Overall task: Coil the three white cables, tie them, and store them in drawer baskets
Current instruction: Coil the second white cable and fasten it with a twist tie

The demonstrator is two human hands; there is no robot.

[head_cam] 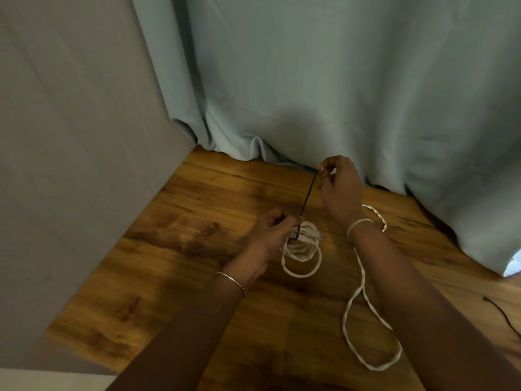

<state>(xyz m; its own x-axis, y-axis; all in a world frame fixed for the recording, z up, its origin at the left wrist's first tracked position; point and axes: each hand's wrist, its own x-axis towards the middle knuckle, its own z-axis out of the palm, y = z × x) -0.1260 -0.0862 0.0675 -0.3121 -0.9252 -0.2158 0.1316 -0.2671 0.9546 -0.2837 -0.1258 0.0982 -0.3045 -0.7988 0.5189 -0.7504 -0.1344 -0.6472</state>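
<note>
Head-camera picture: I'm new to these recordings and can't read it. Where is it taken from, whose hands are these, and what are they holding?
There is no machine here. A person wears a camera on the head, so you look forward and down along both arms. The left hand grips a coiled white cable over a wooden surface. The right hand pinches the upper end of a thin dark tie, which runs taut down to the coil. A second white cable lies loose on the wood by the right forearm, and another dark tie lies at the far right. A pale curtain hangs behind.
</note>
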